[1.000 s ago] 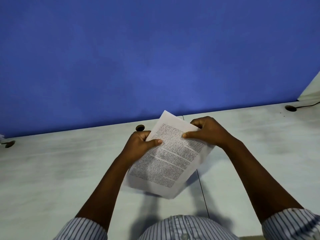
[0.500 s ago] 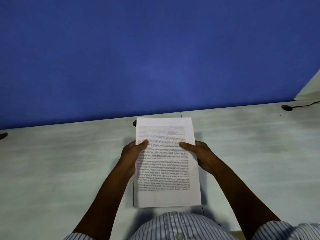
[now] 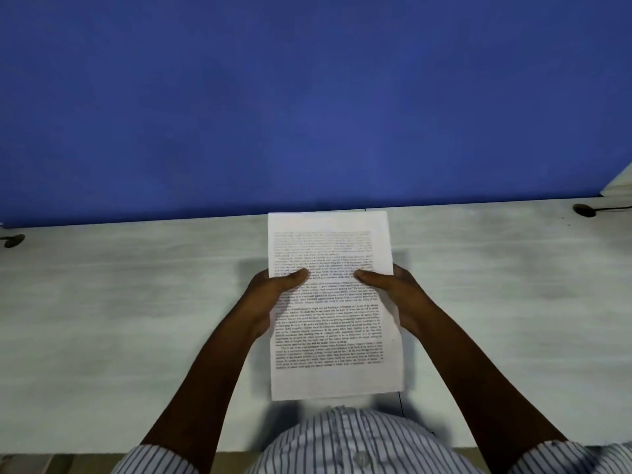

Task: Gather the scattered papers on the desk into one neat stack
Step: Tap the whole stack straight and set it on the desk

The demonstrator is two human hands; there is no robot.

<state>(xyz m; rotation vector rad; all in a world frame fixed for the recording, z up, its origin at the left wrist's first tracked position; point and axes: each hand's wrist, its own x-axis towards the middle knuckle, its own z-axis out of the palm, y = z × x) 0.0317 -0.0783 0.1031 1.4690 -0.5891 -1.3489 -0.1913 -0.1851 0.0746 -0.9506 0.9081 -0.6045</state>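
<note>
A stack of white printed papers is held straight and lengthwise over the pale desk, its far edge near the blue partition. My left hand grips its left edge with the thumb on top. On the opposite edge my right hand holds it the same way. The fingers under the sheets are hidden. Whether the stack rests on the desk or hovers just above it I cannot tell.
A blue partition stands along the back of the desk. Cable holes sit at the far left and far right, the right one with a dark cable. A seam divides the desk.
The stack has turned from a tilted angle to square with the desk and moved a little farther away. Both hands have slid down to its sides.
</note>
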